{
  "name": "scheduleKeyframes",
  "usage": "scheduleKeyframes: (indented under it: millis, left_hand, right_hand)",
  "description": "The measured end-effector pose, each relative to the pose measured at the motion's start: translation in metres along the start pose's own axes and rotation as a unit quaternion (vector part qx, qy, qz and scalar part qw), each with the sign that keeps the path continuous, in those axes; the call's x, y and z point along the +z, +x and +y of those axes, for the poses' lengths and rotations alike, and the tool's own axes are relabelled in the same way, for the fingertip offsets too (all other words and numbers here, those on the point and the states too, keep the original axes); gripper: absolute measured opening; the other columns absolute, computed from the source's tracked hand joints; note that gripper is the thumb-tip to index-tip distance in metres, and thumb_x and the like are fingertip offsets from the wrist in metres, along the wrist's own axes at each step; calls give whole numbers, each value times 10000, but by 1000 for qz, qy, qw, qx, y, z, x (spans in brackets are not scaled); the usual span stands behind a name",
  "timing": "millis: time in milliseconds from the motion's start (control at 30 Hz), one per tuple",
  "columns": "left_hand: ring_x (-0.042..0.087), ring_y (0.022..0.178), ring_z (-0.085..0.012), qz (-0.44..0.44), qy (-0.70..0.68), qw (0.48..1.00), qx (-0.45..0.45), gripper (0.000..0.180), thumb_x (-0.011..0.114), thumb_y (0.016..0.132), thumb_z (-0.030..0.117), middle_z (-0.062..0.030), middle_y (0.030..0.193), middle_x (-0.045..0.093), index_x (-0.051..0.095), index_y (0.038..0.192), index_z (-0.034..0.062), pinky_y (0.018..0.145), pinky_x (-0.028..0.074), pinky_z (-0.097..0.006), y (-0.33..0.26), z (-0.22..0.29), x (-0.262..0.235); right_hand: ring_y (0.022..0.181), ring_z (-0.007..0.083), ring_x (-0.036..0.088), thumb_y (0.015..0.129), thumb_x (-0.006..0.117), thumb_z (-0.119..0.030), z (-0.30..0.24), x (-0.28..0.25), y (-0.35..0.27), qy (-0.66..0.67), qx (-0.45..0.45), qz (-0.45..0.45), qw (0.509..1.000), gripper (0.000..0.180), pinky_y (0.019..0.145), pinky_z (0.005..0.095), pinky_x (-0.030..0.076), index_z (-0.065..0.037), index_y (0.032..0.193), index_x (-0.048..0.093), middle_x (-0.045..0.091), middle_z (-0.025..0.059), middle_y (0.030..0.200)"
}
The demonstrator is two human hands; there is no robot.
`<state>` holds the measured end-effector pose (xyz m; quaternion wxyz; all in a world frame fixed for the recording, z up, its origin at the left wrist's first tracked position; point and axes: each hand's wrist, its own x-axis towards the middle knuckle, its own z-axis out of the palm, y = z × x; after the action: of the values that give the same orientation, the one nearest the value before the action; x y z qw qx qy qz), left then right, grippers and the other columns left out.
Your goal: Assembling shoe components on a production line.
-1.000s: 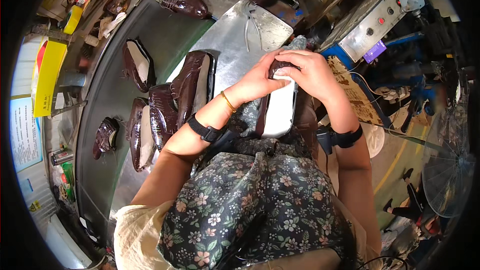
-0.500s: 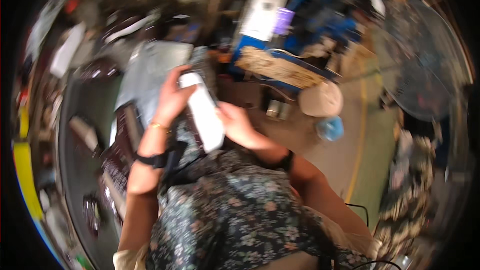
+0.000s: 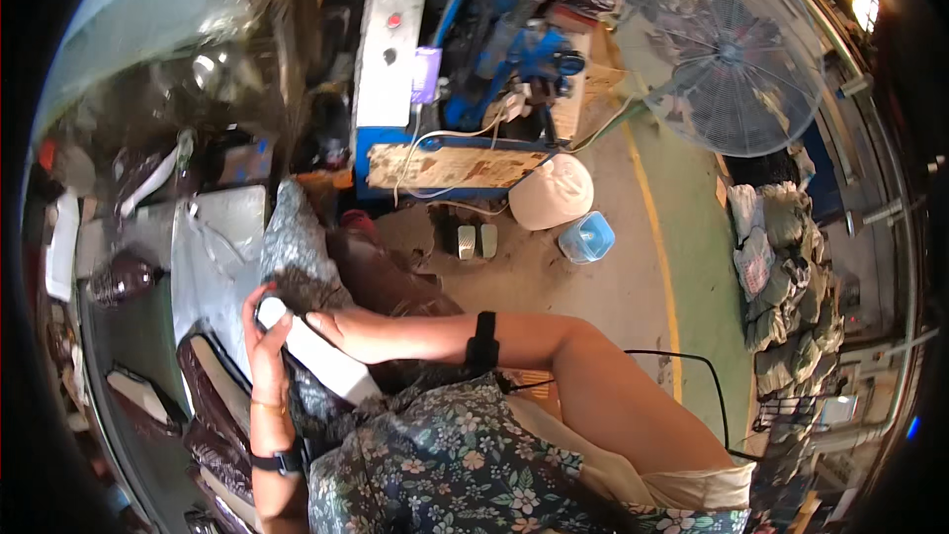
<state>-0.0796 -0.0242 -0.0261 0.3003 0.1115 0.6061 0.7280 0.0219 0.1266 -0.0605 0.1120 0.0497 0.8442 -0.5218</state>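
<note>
A long white shoe sole (image 3: pixel 331 364) lies across my lap, its bright face up. My left hand (image 3: pixel 267 341) is closed on its far end, thumb on top and fingers at the outer edge. My right hand (image 3: pixel 346 333) grips the sole's right edge, its thumb pointing toward the far end; its other fingers are mostly hidden. Dark glossy material shows beside the sole. Left of my left hand, maroon shoes (image 3: pixel 213 376) with pale undersides lie on a dark belt (image 3: pixel 114 336).
Beyond my hands is a grey metal sheet (image 3: pixel 222 237). A blue machine (image 3: pixel 465 163) stands ahead, with a cream container (image 3: pixel 554 193) and a blue bin (image 3: pixel 587 237) beside it. A large fan (image 3: pixel 727 49) and stacked bundles (image 3: pixel 786 277) stand at the right.
The view has turned, so the machine and fan sit further left. My hands and the sole have shifted left and down in view; my right hand is now nearer the sole's far end.
</note>
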Motion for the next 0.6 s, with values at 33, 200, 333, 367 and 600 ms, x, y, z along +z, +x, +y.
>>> scheduleKeyframes:
  millis: [33, 200, 333, 367, 600]
  left_hand:
    - [495, 1157, -183, 9, -12, 1000, -13, 545, 648, 811, 37, -77, 1293, 525, 468, 1324, 63, 1010, 383, -309, 3, -8, -8]
    - [555, 1057, -173, -14, 47, 999, -4, 574, 690, 836, 49, -85, 1166, 574, 422, 1343, 45, 926, 457, -298, 27, 0, -2]
    - [559, 1024, -162, -81, 32, 993, -76, 572, 708, 865, 108, -72, 1119, 584, 399, 1340, 34, 908, 463, -290, 25, 16, -5]
    - [548, 1081, -144, -105, 86, 989, -65, 632, 694, 893, 156, -73, 1156, 593, 336, 1402, 46, 951, 432, -277, 24, 11, -13]
    - [549, 1142, -179, -110, -384, 913, -87, 474, 528, 983, 236, -100, 1226, 602, 437, 1364, -32, 1025, 407, -300, 29, 2, -31]
  right_hand:
    - [765, 354, 678, 1027, 290, -355, -30, -24, 1, -170, -42, -57, 983, 431, 700, 470, 533, -49, 1162, 563, 675, 181, 821]
    - [625, 248, 674, 816, 567, -248, -75, -21, 11, -409, -43, 175, 895, 298, 473, 424, 501, 42, 874, 609, 640, 189, 720]
    - [828, 339, 684, 926, 512, -245, -25, -44, 15, -99, -7, 24, 995, 453, 704, 401, 544, 100, 1219, 488, 665, 214, 970]
    - [926, 340, 664, 965, 474, -246, -23, -45, 4, 10, 6, -2, 1000, 446, 788, 379, 522, 63, 1287, 455, 650, 226, 1044]
    - [801, 178, 638, 1016, 462, -227, -17, -23, -19, 239, -29, 95, 966, 346, 712, 323, 529, 39, 1225, 532, 667, 145, 903]
